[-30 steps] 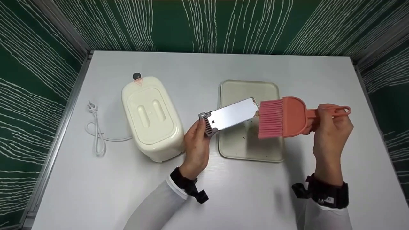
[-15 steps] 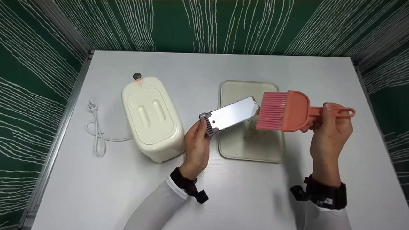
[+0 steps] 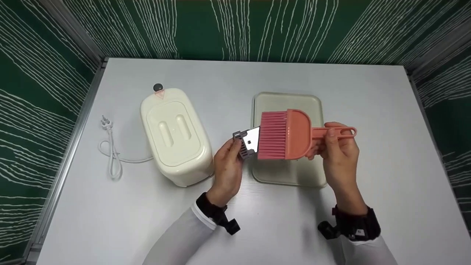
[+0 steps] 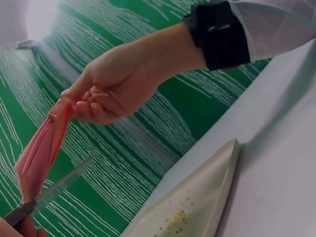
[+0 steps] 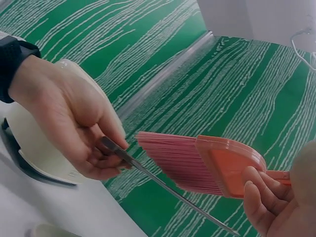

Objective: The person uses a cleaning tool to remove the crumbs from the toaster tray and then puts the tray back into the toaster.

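My left hand (image 3: 227, 171) pinches the grey slotted end of a flat, shiny metal crumb tray (image 3: 253, 137). My right hand (image 3: 340, 158) grips the handle of a hand brush (image 3: 298, 134) with a coral body and pink bristles (image 3: 272, 135). Seen from the head, the bristles cover most of the shiny plate. In the right wrist view the crumb tray (image 5: 173, 191) slants downward with the bristles along its upper side. Below both lies a pale rectangular tray (image 3: 290, 101), and the left wrist view shows crumbs (image 4: 177, 219) scattered on it.
A cream toaster (image 3: 174, 132) with a lid and a dark lever knob (image 3: 158, 87) stands left of my left hand. Its bundled white cord and plug (image 3: 112, 147) lie farther left. Green walls (image 3: 198, 29) with white streaks border the white table (image 3: 257, 228).
My right hand first lifts the brush slightly at the far end of the crumb tray, then moves it left over the plate. My left hand stays nearly still.
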### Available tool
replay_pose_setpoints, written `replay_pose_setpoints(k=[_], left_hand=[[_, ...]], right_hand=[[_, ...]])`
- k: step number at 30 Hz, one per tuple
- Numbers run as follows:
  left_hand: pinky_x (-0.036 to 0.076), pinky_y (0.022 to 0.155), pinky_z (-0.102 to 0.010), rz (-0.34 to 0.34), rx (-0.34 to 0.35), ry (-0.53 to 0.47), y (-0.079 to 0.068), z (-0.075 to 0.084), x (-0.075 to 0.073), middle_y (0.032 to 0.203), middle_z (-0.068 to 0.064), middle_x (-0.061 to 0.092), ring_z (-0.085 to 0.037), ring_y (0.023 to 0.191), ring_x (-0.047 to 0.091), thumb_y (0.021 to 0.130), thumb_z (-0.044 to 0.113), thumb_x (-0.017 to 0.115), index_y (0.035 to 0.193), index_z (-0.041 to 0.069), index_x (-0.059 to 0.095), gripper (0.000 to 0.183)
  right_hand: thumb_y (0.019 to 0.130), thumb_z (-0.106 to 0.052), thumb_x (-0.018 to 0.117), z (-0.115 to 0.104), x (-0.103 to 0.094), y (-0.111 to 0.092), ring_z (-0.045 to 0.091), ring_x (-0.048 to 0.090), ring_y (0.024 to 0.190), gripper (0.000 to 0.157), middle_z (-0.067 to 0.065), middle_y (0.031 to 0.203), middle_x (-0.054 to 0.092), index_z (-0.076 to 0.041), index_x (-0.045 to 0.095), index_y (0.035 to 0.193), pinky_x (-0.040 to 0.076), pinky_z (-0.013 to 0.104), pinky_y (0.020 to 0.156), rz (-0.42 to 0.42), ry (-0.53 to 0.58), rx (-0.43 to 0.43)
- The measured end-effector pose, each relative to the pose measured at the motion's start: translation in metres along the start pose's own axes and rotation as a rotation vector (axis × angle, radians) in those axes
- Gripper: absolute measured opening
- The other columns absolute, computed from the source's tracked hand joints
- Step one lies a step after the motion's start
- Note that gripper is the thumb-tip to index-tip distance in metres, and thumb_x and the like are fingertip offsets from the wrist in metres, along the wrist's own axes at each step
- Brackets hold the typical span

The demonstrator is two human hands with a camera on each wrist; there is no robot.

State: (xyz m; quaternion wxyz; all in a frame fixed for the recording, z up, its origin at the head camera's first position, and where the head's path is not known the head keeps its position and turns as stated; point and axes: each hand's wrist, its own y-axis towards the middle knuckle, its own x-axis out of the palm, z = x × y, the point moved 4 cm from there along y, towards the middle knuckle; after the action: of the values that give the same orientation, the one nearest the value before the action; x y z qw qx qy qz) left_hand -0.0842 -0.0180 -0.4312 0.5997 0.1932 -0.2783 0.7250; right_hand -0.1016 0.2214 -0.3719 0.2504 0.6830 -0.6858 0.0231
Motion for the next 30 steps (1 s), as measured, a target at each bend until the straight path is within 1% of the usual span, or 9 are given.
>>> replay_pose_setpoints(k=[5,7,9,11,15,18,23,30], left_hand=[[0.052,0.098,-0.035,-0.003,-0.001,0.007,-0.001,0.0,0.001,0.123,-0.023,0.064,-0.025,0.108,0.063,0.111,0.007,0.045,0.131,-0.017,0.057,0.034],[0.052,0.097,-0.035,-0.003,-0.002,0.008,-0.001,0.0,0.001,0.122,-0.025,0.064,-0.025,0.107,0.063,0.111,0.007,0.046,0.131,-0.017,0.057,0.034],[0.052,0.098,-0.035,-0.004,-0.001,0.008,-0.001,0.0,0.001,0.124,-0.027,0.063,-0.025,0.107,0.063,0.111,0.007,0.046,0.13,-0.017,0.058,0.033],[0.051,0.099,-0.035,-0.007,0.0,0.012,-0.001,0.0,0.001,0.125,-0.026,0.063,-0.025,0.11,0.062,0.111,0.007,0.045,0.131,-0.017,0.058,0.033],[0.049,0.101,-0.034,-0.021,-0.004,0.033,-0.001,0.001,0.001,0.128,-0.021,0.064,-0.023,0.117,0.06,0.111,0.008,0.045,0.132,-0.014,0.059,0.033],[0.049,0.1,-0.033,-0.015,-0.006,0.039,0.0,0.001,0.0,0.127,-0.018,0.064,-0.022,0.117,0.06,0.111,0.008,0.046,0.132,-0.014,0.059,0.033],[0.049,0.095,-0.031,0.013,0.003,0.03,0.001,0.002,0.0,0.124,-0.019,0.064,-0.022,0.112,0.06,0.111,0.007,0.046,0.13,-0.016,0.058,0.033],[0.05,0.095,-0.032,0.02,0.016,0.023,0.001,0.003,0.0,0.123,-0.019,0.065,-0.023,0.112,0.06,0.11,0.006,0.047,0.128,-0.017,0.059,0.032]], right_hand=[[0.111,-0.009,0.049,0.006,0.006,-0.003,0.021,0.072,0.063,0.026,0.023,0.089,0.073,0.009,0.05,0.13,0.058,0.028,0.055,-0.067,-0.016,0.03],[0.111,-0.009,0.049,0.007,0.007,-0.003,0.021,0.072,0.063,0.026,0.024,0.09,0.074,0.008,0.051,0.131,0.059,0.028,0.056,-0.076,-0.023,0.038],[0.111,-0.009,0.049,0.007,0.006,-0.003,0.02,0.071,0.063,0.025,0.023,0.089,0.074,0.006,0.052,0.131,0.059,0.027,0.056,-0.077,-0.056,0.037],[0.111,-0.009,0.049,0.006,0.005,-0.003,0.02,0.071,0.062,0.025,0.023,0.089,0.074,0.007,0.052,0.13,0.059,0.027,0.056,-0.075,-0.084,0.037],[0.111,-0.008,0.048,0.003,0.001,-0.001,0.02,0.07,0.061,0.024,0.022,0.088,0.074,0.007,0.052,0.13,0.059,0.027,0.057,-0.069,-0.14,0.022],[0.111,-0.006,0.047,-0.001,-0.002,0.001,0.02,0.07,0.061,0.024,0.022,0.087,0.074,0.007,0.053,0.131,0.059,0.027,0.057,-0.065,-0.162,0.002],[0.111,-0.005,0.048,-0.006,-0.011,0.006,0.021,0.069,0.059,0.024,0.024,0.085,0.073,0.009,0.053,0.129,0.058,0.027,0.055,-0.035,-0.145,-0.026],[0.109,-0.002,0.05,-0.014,-0.023,0.01,0.023,0.069,0.059,0.023,0.026,0.087,0.072,0.013,0.053,0.127,0.058,0.027,0.054,0.018,-0.109,-0.067]])
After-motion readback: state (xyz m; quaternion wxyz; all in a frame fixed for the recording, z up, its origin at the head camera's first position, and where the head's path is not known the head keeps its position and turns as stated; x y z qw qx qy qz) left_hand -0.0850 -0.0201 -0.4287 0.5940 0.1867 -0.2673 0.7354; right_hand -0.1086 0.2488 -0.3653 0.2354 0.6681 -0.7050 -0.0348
